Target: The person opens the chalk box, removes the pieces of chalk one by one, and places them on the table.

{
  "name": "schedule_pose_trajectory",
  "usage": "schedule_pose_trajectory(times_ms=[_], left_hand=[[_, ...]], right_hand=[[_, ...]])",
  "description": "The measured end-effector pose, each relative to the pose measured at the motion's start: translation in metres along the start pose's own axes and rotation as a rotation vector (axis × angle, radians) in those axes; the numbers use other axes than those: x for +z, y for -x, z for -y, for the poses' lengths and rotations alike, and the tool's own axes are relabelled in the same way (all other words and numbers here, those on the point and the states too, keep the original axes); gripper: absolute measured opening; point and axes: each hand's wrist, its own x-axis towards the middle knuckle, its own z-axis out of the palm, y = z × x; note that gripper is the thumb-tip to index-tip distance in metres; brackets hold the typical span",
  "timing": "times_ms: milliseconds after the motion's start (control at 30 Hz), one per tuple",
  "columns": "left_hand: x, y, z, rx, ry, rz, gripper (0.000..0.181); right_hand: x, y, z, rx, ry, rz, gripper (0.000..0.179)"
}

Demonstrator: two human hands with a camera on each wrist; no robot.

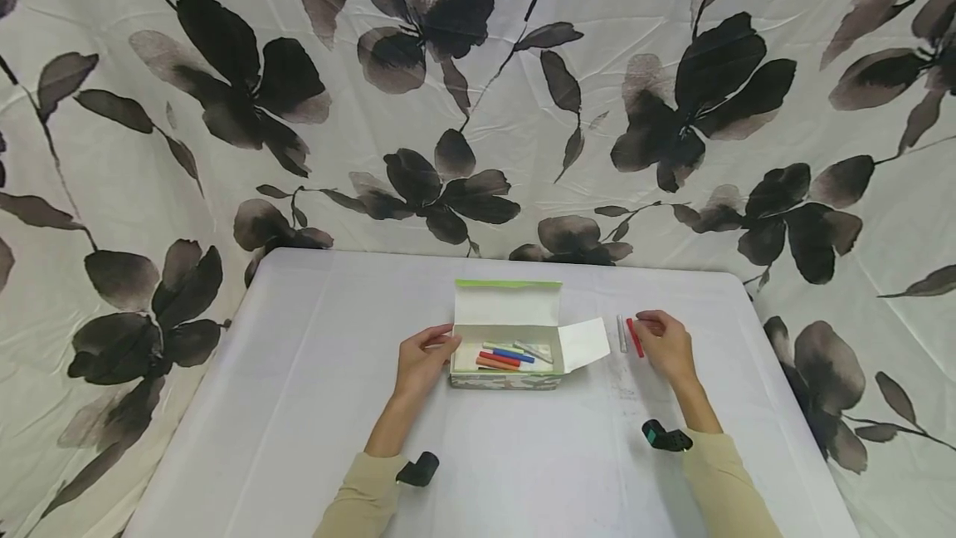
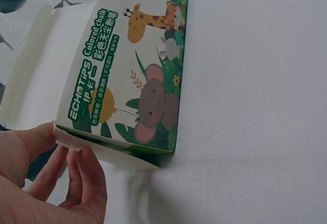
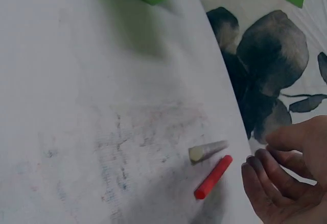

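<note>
An open box of colored chalk [image 1: 504, 383] stands at the middle of the table, with several chalk sticks [image 1: 499, 359] in orange, red, blue, green and grey-white inside. My left hand [image 1: 423, 361] is at its left end; in the left wrist view the thumb and fingers pinch the end flap [image 2: 110, 155]. On the right, a red chalk stick [image 3: 213, 177] and a whitish chalk stick [image 3: 207, 151] lie side by side on the cloth. Just right of the red one is my right hand [image 1: 667, 347], its fingers loosely bent, with nothing visible between them and the thumb.
The box's lid [image 1: 508, 304] stands raised at the back, and its right end flap [image 1: 585, 344] sticks out sideways. Faint chalk smudges [image 3: 122, 157] mark the white tablecloth [image 1: 329, 438]. A floral curtain [image 1: 553, 123] hangs behind the table.
</note>
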Motion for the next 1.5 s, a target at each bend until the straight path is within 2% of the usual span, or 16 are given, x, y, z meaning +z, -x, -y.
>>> schedule_pose_trajectory(times_ms=[167,300,533,900,1067,1500], left_hand=[[-0.001,0.000,-0.001,-0.003,-0.003,0.007,0.033],[0.000,0.000,-0.001,-0.004,-0.001,0.003,0.032],[0.001,0.000,0.000,-0.013,-0.010,-0.003,0.032],[0.001,-0.001,-0.001,-0.010,-0.010,-0.006,0.032],[0.001,0.000,-0.001,-0.011,-0.006,-0.009,0.032],[0.001,-0.001,-0.001,-0.022,0.010,-0.010,0.033]], right_hand=[[-0.002,-0.001,0.015,-0.033,-0.010,-0.016,0.029],[-0.003,-0.001,0.029,-0.091,-0.047,-0.020,0.028],[-0.001,0.002,0.055,-0.212,-0.154,0.033,0.027],[0.017,0.016,0.093,-0.313,-0.178,0.090,0.021],[0.033,0.023,0.099,-0.383,-0.209,0.145,0.016],[0.072,0.035,0.103,-0.495,-0.185,0.319,0.019]])
